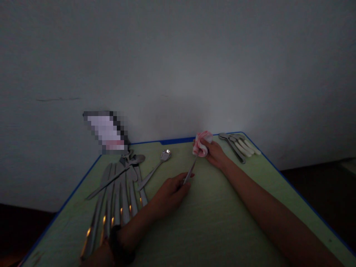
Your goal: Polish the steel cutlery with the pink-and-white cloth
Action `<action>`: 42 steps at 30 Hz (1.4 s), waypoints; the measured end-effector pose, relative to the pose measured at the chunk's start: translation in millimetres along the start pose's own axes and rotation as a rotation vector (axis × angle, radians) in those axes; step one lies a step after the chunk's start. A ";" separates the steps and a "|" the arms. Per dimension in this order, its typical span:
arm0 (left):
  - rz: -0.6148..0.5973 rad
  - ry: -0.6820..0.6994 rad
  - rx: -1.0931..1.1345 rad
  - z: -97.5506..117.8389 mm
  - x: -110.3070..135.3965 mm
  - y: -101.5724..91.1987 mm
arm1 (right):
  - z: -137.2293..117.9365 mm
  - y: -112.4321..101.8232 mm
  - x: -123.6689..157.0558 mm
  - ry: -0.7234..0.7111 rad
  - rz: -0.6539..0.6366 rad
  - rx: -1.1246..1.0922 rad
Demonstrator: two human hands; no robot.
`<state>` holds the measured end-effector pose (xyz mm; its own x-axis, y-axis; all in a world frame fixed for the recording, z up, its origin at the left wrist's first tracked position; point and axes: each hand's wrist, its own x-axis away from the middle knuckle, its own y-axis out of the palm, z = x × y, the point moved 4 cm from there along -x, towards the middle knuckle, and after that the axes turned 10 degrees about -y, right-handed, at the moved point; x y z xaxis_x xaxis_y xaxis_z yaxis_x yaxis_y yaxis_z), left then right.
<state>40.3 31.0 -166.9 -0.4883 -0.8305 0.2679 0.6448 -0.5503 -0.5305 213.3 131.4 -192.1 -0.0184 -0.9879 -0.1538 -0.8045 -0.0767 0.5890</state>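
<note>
Behind the cloth (205, 149) rises a grey wall (178, 66), with a thin dark crack (58, 99) far to the left of the cloth. Under and around the cloth spreads the pale green surface (222, 222), edged in blue. From the near right of the cloth a bare forearm (258, 196) comes up to the right hand (215, 152), whose fingers are closed around the crumpled pink and white cloth, near the far edge. Nearer than the cloth and to its left is the left hand (172, 193), its fingers narrowed on the handle of a slim metal utensil (190, 170). The utensil tilts up to the cloth; its far end is hidden there, so its kind cannot be told. Well left of the cloth lies a row of cutlery (124, 196), long pieces side by side. Beyond that row, also left of the cloth, stands a pixelated panel (104, 129). Left of the cloth, one spoon (139, 159) lies slantwise across the row, and a shiny spoon (166, 155) lies closer to the cloth. Just right of the cloth are a dark spoon (236, 150) and white-handled pieces (244, 148). A dark band (119, 243) circles the left wrist, nearer than the cloth.
</note>
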 end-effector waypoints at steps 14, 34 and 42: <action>-0.011 -0.016 0.007 1.3 -0.4 -0.5 | 0.6 -1.3 -1.4 0.001 -0.002 0.005; 0.006 0.003 -0.019 -1.1 -0.2 -0.1 | 0.1 -1.7 -0.3 0.002 0.012 0.021; 0.010 -0.008 -0.046 1.1 0.1 -1.5 | 2.2 -2.8 -1.7 -0.009 -0.003 0.013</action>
<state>40.0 31.6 -165.2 -0.4774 -0.8367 0.2685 0.6218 -0.5375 -0.5696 214.3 133.5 -195.2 -0.0216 -0.9864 -0.1628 -0.8123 -0.0776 0.5781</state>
